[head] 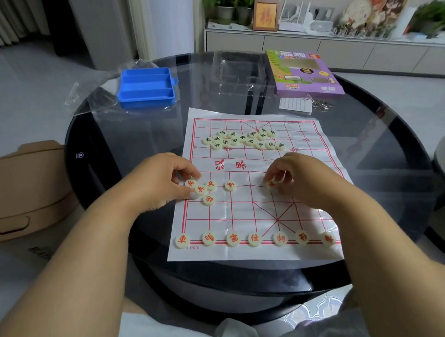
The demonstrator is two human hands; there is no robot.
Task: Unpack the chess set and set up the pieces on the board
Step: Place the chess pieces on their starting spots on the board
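A white paper chess board (238, 219) with red lines lies on the round dark glass table (111, 173). Several cream discs with black characters (242, 139) sit bunched at its far side. Several red-lettered discs (253, 239) stand in a row along the near edge. A small cluster of red discs (209, 193) lies at the board's left. My left hand (159, 183) rests there, its fingers pinching one red disc (191, 183). My right hand (302, 181) pinches another red disc (271, 185) just above the board's middle right.
A blue plastic tray (146, 87) on a clear bag (94, 94) sits at the far left. A purple game box (304, 74), a clear plastic insert (237, 71), a paper slip and metal rings lie at the far side. A tan cardboard box (12, 195) stands left of the table.
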